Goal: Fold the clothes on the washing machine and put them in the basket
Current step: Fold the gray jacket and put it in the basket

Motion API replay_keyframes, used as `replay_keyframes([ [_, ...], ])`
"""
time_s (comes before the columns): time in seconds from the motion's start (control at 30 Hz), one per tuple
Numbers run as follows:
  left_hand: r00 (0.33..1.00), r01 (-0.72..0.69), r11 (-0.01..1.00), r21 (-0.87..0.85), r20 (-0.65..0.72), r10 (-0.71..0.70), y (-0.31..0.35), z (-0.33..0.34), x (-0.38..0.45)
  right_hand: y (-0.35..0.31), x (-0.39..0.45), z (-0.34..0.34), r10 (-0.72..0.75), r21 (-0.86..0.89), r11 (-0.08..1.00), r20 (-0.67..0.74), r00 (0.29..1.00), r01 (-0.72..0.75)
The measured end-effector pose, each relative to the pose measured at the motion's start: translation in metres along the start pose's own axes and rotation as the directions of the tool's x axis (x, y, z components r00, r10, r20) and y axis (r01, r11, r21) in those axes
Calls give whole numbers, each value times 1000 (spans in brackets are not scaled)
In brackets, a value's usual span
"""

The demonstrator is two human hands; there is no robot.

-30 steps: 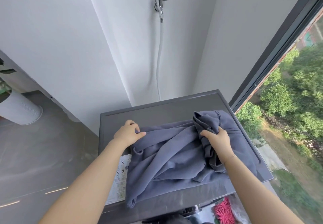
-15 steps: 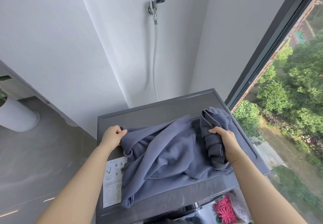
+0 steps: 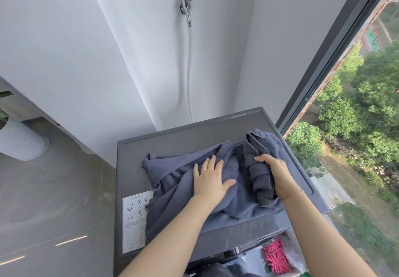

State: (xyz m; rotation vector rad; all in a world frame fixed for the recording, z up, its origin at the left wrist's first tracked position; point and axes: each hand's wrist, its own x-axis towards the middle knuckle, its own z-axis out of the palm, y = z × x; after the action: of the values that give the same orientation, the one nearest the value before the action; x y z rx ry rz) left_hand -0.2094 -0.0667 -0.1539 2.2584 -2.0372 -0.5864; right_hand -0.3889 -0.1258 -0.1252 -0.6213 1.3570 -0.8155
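- The blue-grey sweatshirt (image 3: 194, 192) lies crumpled on the flat top of the washing machine (image 3: 177, 140), spread from near the left edge to the right edge; its long axis runs left to right across the lid.
- The left hand (image 3: 210, 179) lies flat on the middle of the garment, fingers straight and slightly spread, palm pressing the cloth down; it holds nothing.
- The right hand (image 3: 274, 173) is curled round a bunched sleeve (image 3: 258, 168) at the garment's right side, gripping it just beside the left hand.
- The coming move seems to turn on this: the gathered sleeve sits to the right of the pinned body, so it would need carrying leftward, across the flat hand's line, to lay over the torso. The right hand is the nearer one and already has it.
- Loose cloth beyond the left hand, toward the left edge, is wrinkled and would probably want smoothing.
- A printed instruction sticker (image 3: 135, 220) on the lid is partly covered by the sweatshirt's lower left corner.
- Below the machine's front edge something pink and spiky (image 3: 275, 257) sits in what may be a container; a basket cannot be made out with certainty.
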Motion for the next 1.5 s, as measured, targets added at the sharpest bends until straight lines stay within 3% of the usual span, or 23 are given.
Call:
replay_keyframes([
  [0.3,989,-61,989,-134,-140,42,-3,0,10,-1,-2,-15,72,77,994,80,994,-78],
  [0.37,995,-61,986,-153,-82,49,8,2,10,-1,-1,-15,62,81,994,82,995,-69],
  [0.43,998,-48,999,-19,37,49,16,10,12,0,-1,-15,43,82,995,83,996,-49],
  [0.53,998,-37,998,51,44,35,18,16,17,-1,-1,-17,22,79,996,77,997,-28],
  [0.6,994,-106,994,-12,-30,105,15,14,17,-1,-1,-18,12,76,997,81,997,-18],
  [0.7,937,-340,929,-146,-133,322,12,12,8,-1,-1,-18,-1,79,997,87,996,-6],
  [0.77,927,-374,924,-79,-17,374,14,14,-3,-2,-1,-19,-3,75,997,92,996,-4],
  [0.87,936,-315,948,34,179,304,14,18,-7,-5,-6,-17,5,49,999,80,997,-9],
  [0.93,938,-240,946,-218,197,284,16,9,-5,-10,-12,-14,0,16,1000,61,998,-1],
  [1.0,979,-87,779,-621,90,181,11,-7,-10,-21,-21,-8,-21,-24,999,51,998,22],
  [1.03,996,-39,676,-736,27,86,5,-15,-14,-28,-26,-7,-43,-40,998,46,998,45],
  [1.07,997,-52,647,-761,-77,-11,-7,-22,-20,-38,-31,-4,-76,-59,995,44,996,79],
  [1.13,961,-26,736,-676,-221,-169,-46,-27,-32,-57,-43,4,-165,-109,980,36,986,168],
  [1.2,927,146,711,-688,-155,-341,-87,-28,-43,-73,-55,14,-241,-202,948,41,970,244],
  [1.27,902,239,503,-831,-2,-432,-113,-27,-56,-82,-69,29,-258,-254,928,83,962,271],
  [1.33,897,258,364,-895,82,-434,-119,-30,-64,-83,-81,48,-235,-270,924,155,959,270],
  [1.43,890,291,255,-922,163,-425,-116,-29,-67,-71,-94,87,-216,-323,898,267,939,299],
  [1.5,861,331,103,-938,255,-439,-116,-30,-69,-54,-98,116,-171,-432,842,357,918,324],
])
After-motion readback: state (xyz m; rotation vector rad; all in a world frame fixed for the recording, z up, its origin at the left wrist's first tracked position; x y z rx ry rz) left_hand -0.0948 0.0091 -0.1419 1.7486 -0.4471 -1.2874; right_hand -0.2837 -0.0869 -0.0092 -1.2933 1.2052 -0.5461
